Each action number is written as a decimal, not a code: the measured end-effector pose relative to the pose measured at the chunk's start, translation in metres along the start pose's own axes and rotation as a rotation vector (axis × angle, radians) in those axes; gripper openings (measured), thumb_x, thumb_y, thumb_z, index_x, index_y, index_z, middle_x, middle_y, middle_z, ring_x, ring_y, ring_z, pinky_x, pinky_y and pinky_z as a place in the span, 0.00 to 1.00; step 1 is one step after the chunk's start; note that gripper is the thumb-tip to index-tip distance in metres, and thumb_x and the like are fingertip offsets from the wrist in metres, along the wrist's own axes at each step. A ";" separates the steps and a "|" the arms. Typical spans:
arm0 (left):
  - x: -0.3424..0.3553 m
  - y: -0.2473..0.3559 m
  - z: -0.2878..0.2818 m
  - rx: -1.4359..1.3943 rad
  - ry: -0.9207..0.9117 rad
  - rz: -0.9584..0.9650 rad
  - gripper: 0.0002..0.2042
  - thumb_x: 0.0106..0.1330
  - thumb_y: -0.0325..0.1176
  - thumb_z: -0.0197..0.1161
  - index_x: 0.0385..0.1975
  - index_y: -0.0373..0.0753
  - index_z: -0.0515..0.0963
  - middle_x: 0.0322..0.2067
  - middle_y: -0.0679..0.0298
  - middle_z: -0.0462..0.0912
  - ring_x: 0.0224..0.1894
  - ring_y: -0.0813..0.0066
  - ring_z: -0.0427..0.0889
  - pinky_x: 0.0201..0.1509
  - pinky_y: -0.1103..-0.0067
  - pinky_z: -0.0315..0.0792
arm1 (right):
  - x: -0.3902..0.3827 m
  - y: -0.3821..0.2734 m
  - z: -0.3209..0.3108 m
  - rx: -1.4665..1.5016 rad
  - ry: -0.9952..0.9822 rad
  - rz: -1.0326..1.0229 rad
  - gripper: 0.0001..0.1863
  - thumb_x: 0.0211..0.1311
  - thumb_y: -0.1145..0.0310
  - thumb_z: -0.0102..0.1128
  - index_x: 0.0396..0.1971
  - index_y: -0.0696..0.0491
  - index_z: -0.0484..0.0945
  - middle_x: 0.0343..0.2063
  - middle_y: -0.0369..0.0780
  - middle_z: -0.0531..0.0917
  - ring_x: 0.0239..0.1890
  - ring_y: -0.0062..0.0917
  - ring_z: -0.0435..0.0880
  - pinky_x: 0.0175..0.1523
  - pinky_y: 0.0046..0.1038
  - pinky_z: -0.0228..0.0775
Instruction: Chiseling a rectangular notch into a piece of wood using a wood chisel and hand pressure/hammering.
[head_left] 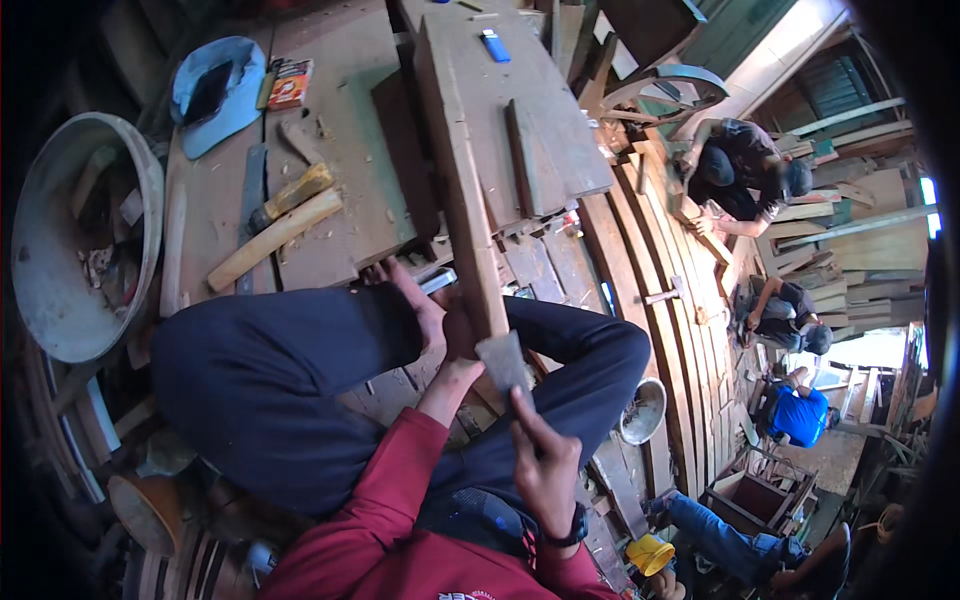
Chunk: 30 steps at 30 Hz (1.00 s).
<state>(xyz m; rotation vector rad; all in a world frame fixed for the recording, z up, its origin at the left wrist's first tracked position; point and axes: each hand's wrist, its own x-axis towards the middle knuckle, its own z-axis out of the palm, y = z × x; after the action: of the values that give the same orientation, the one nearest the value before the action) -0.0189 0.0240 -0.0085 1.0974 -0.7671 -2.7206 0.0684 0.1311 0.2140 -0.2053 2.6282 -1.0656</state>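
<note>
A long wooden board (462,170) runs from the far worktop toward my lap. Its near end lies between my crossed legs. My left hand (458,338) grips this end from the left side, its fingers partly dark and behind the wood. In my right hand (545,462) is a flat-bladed metal tool (503,362) with a broad grey blade. The index finger stretches along the tool toward the blade, and the other fingers curl round the handle, which is mostly hidden. The blade meets the board's near end or lies just over it; I cannot tell which.
On the left are a white basin (140,180) with scraps, a blue cap (235,70) with a phone on it, and a yellow-handled tool (290,195) near a wood strip (275,238). A blue lighter (495,45) lies beyond. Several people work at right, near a hammer (663,292).
</note>
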 end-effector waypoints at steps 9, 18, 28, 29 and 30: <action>0.013 -0.004 -0.013 -0.399 -0.259 -0.322 0.21 0.72 0.51 0.42 0.25 0.46 0.77 0.10 0.70 0.69 0.08 0.71 0.73 0.14 0.73 0.73 | 0.035 0.005 -0.020 0.092 0.203 -0.186 0.28 0.60 0.79 0.61 0.63 0.51 0.75 0.31 0.52 0.84 0.24 0.31 0.85 0.32 0.27 0.72; -0.009 0.018 -0.019 -0.174 -0.327 -0.163 0.21 0.75 0.49 0.42 0.47 0.38 0.75 0.39 0.56 0.81 0.41 0.64 0.84 0.48 0.65 0.79 | 0.039 0.027 -0.004 0.204 0.068 -0.361 0.25 0.63 0.76 0.60 0.61 0.51 0.77 0.26 0.52 0.82 0.22 0.27 0.82 0.33 0.27 0.71; -0.023 0.033 0.004 -0.036 -0.137 -0.196 0.20 0.74 0.53 0.43 0.38 0.44 0.76 0.26 0.66 0.79 0.27 0.69 0.83 0.32 0.71 0.79 | 0.066 0.019 0.027 0.034 0.098 -0.186 0.28 0.54 0.67 0.74 0.56 0.57 0.80 0.31 0.51 0.87 0.30 0.20 0.86 0.40 0.25 0.76; -0.024 0.035 0.004 -0.086 -0.197 -0.236 0.20 0.74 0.52 0.43 0.38 0.45 0.76 0.26 0.66 0.79 0.27 0.69 0.83 0.33 0.71 0.79 | 0.068 0.021 0.031 0.044 0.145 -0.239 0.28 0.53 0.68 0.75 0.55 0.58 0.81 0.29 0.51 0.86 0.29 0.20 0.85 0.38 0.25 0.76; -0.024 0.037 0.006 -0.136 -0.257 -0.275 0.19 0.74 0.52 0.43 0.37 0.45 0.76 0.26 0.65 0.79 0.28 0.69 0.83 0.33 0.71 0.79 | 0.070 0.024 0.034 0.050 0.128 -0.240 0.28 0.53 0.68 0.75 0.55 0.58 0.81 0.29 0.51 0.86 0.29 0.20 0.85 0.38 0.25 0.76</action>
<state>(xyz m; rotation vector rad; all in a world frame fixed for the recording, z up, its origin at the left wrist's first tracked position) -0.0081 0.0014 0.0284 0.8946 -0.4782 -3.1344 0.0130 0.1088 0.1585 -0.4659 2.7383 -1.2585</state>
